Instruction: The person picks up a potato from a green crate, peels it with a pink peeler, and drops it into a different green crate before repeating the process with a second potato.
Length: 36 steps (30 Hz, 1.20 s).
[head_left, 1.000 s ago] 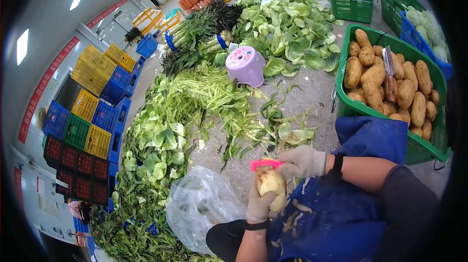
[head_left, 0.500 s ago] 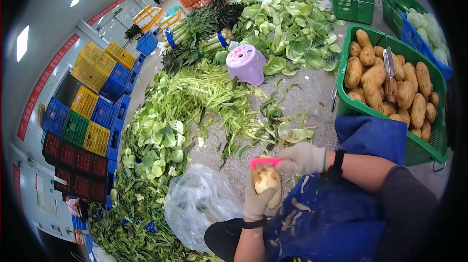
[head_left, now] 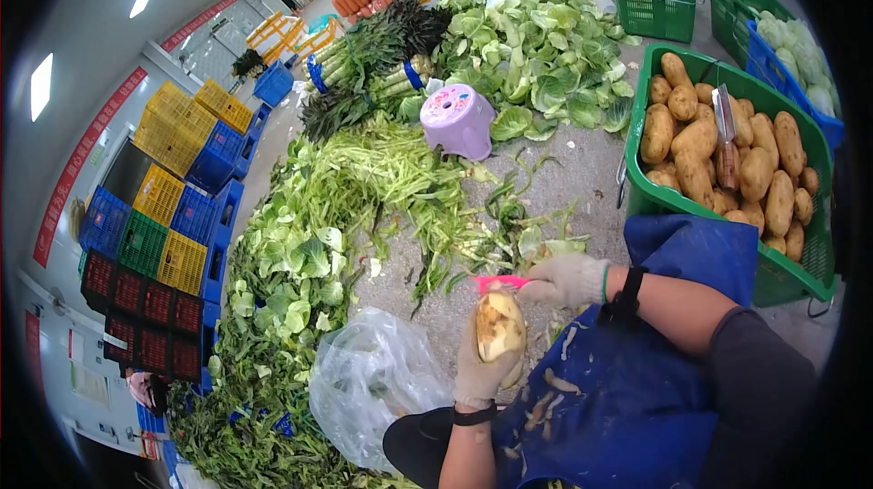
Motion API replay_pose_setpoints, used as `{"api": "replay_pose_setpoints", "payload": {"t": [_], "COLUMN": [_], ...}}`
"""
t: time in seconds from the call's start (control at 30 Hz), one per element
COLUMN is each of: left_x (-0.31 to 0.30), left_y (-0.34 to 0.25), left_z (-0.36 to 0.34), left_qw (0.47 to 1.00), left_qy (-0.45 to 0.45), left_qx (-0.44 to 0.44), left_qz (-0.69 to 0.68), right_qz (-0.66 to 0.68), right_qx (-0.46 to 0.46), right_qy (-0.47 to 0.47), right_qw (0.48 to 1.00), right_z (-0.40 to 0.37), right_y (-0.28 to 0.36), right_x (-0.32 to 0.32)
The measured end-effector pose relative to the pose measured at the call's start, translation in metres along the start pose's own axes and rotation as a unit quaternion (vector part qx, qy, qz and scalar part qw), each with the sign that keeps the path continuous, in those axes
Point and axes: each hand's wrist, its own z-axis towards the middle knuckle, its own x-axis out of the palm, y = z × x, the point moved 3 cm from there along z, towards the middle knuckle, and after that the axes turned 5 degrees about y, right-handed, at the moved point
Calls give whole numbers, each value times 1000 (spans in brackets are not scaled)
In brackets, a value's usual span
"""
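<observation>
A partly peeled potato (head_left: 500, 325) is gripped in my gloved left hand (head_left: 477, 369), pale flesh showing beside brown patches of skin. My right hand (head_left: 568, 280), gloved too, is closed on a pink peeler (head_left: 500, 284), whose head is right at the potato's upper end. Strips of peel (head_left: 561, 382) lie on the blue apron (head_left: 618, 398) over my lap. To the left of my left hand a clear plastic bag (head_left: 373, 380) rests on the floor.
A green crate (head_left: 641, 184) of unpeeled potatoes stands at my right, a knife (head_left: 725, 130) lying on top. Leaf trimmings (head_left: 291, 298) cover the floor to the left. Ahead are a purple stool (head_left: 457, 121) and a cabbage-leaf heap (head_left: 536, 53). Stacked crates (head_left: 141, 248) stand far left.
The peeler has moved up from the potato's face to its top end. The potato has turned in my left hand, showing more of its brown-patched side.
</observation>
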Motion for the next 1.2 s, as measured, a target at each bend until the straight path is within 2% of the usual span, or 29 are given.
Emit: {"api": "replay_pose_setpoints", "payload": {"t": [0.03,0.1,0.13,0.17,0.2,0.23,0.27,0.3,0.33,0.37,0.4,0.43,0.47,0.53,0.57,0.6,0.63,0.67,0.7,0.77,0.83,0.9,0.97,1.03,1.1,1.17,1.2], "left_x": [-2,-4,-2,1,7,14,19,19,21,23,21,21,22,21,20,18,15,13,12,7,3,-3,2,4,0,2,1], "left_y": [-2,-3,1,5,4,-2,-4,-3,0,4,7,13,15,15,13,13,16,19,18,10,9,18,7,4,11,6,4], "left_z": [4,6,6,5,5,8,9,8,6,4,4,3,2,-2,-1,0,0,0,0,-1,-3,-8,-5,-2,-3,-3,-2], "left_qw": [1000,999,1000,999,999,990,959,959,956,951,950,917,875,882,889,889,877,863,861,835,847,875,882,885,898,907,914], "left_qy": [-7,19,-6,-33,-37,-30,-23,-24,-9,6,1,46,91,72,61,56,32,9,5,40,56,40,64,78,60,41,20], "left_qx": [-2,22,2,-20,-21,-25,-28,-29,-56,-83,-82,-106,-128,-122,-118,-114,-121,-128,-124,-105,-91,-105,-92,-78,-90,-102,-109], "left_qz": [12,37,30,22,18,-133,-279,-280,-288,-297,-301,-382,-458,-450,-438,-439,-464,-489,-492,-538,-520,-471,-458,-453,-426,-406,-389], "right_qz": [-58,-48,166,371,427,426,504,578,620,619,649,678,675,506,503,328,133,130,128,-25,-55,-106,-132,-45,-70,-142,-101], "right_qx": [89,122,126,125,86,86,121,156,155,157,141,125,127,121,119,18,-86,-67,-70,-178,-168,6,10,-214,-176,51,23], "right_qy": [22,32,-4,-37,-30,-27,-21,-16,33,35,34,35,42,8,14,-120,-246,-172,-167,-98,-82,-136,-148,-130,-92,-86,-106], "right_qw": [994,991,978,919,900,900,855,801,768,769,747,724,725,854,856,937,956,974,975,979,981,985,980,967,978,985,989], "right_z": [7,6,3,0,-1,-2,-1,0,7,5,1,0,2,7,9,9,6,-2,-7,-14,-8,5,2,-12,-7,4,1], "right_y": [-12,-14,-7,-1,6,8,7,5,-14,-10,-3,2,1,-5,-6,-4,3,15,19,29,28,5,2,28,21,7,5], "right_x": [-3,-1,7,18,30,37,46,56,73,73,71,70,71,65,63,51,40,25,16,9,3,-9,-10,3,10,-10,-9]}}
